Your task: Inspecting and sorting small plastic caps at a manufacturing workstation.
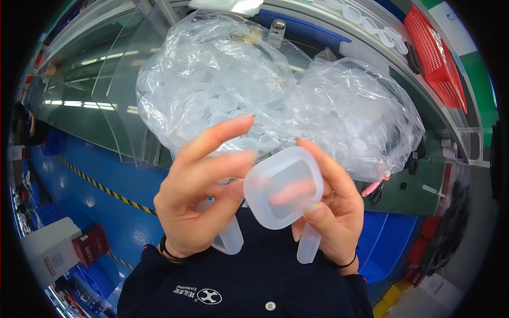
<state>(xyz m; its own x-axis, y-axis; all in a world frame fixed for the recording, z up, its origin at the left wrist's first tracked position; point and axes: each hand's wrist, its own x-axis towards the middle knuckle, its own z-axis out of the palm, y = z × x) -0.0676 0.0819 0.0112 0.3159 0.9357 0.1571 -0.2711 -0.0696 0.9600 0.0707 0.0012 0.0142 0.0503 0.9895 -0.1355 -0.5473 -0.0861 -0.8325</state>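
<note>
In front of my chest, my right hand (336, 212) pinches a translucent, milky plastic piece (288, 186), a rounded square with a thick rim. Its thumb lies at the lower right corner. Below that thumb a narrow translucent strip (308, 245) hangs down; whether it belongs to the same piece I cannot tell. My left hand (196, 193) has its forefinger raised and its thumb beside the square's left edge; some fingers are blurred. A second translucent piece (230, 237) sticks out below the left thumb, tucked in that palm. Beyond the hands, a large clear bag (212, 79) holds many similar pieces.
Another filled clear bag (360, 116) lies to the right on the green table (419, 185). Pink-handled scissors (373, 188) are near its edge. Behind are a blue basket (318, 33), a glass jar (277, 33), white rings (369, 24) and a red basket (437, 61).
</note>
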